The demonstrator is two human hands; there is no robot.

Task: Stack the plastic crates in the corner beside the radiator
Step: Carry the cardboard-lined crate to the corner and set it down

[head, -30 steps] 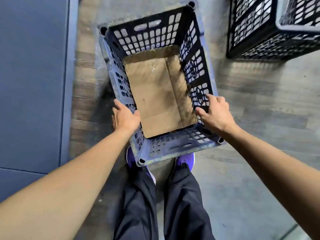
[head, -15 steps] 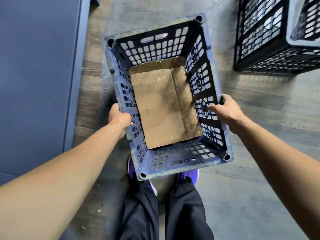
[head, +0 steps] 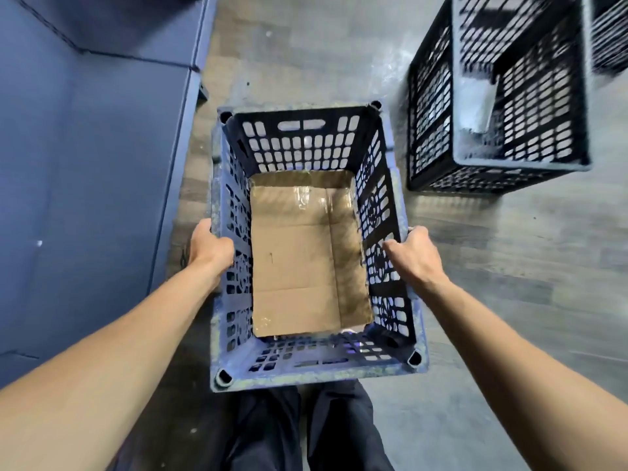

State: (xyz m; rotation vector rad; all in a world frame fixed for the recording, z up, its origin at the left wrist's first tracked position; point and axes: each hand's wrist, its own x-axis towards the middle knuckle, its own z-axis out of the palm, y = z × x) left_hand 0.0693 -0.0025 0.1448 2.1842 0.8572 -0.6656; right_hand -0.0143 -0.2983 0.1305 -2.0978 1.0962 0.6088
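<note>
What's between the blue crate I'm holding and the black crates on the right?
Only bare grey floor separates the blue crate from the black crates, as the head view shows.

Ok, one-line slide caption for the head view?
The left hand and right hand grip the long rims of a blue plastic crate lined with cardboard; black crates stand ahead on the right.

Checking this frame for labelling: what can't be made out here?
Head view only:
- Left hand: fingertips hidden below the crate rim.
- Right hand: fingertips hidden outside the rim.
- Crate floor: covered by cardboard.
- Black crates: blurred, cut off by the top and right edges.
- Radiator: not in view.
</note>
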